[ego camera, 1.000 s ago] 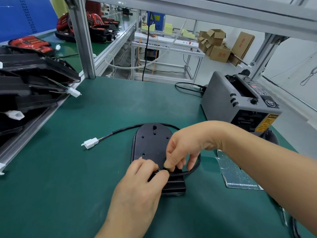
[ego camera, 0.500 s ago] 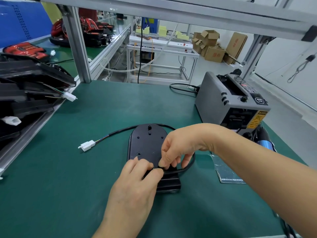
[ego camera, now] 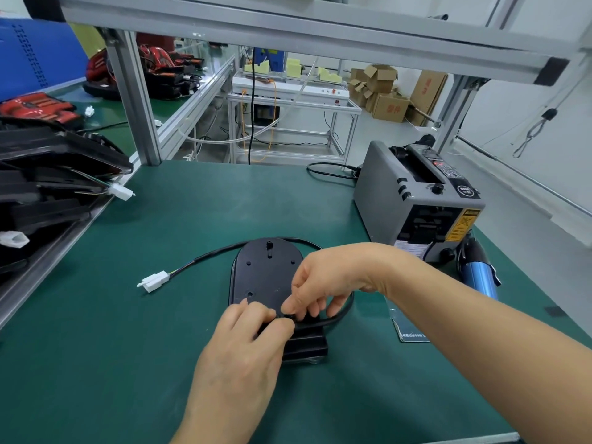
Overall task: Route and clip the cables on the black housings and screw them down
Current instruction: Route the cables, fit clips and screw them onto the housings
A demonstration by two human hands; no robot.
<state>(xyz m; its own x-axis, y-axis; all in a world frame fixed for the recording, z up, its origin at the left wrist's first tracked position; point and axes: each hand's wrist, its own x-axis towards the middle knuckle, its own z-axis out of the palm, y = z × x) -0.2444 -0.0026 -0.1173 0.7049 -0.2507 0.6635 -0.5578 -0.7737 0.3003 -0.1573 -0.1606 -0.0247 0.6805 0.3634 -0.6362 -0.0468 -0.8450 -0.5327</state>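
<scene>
Both hands are on the cable here: the left hand [ego camera: 246, 338] has its thumb and fingers curled round the black cable [ego camera: 341, 315] at the near end of the black housing [ego camera: 267, 277]. The right hand [ego camera: 323, 277] comes in from the other side and pinches the same bit with its fingertips, pretty much touching the left. Housing lies flat on the green mat [ego camera: 128, 347], rounded end pointing away, blocky end toward the person. From the pinch the cable loops out past the housing's right edge, runs round the far rounded end and trails off left. It ends in a white connector [ego camera: 155, 280] lying on the mat, apart from the housing. Grey tape dispenser [ego camera: 400, 203] sits off to the right, with a blue electric screwdriver [ego camera: 479, 280] just beside it and a little clear bag [ego camera: 408, 328] on the mat near the right forearm. Stack of black parts [ego camera: 48, 174] off to the left.
</scene>
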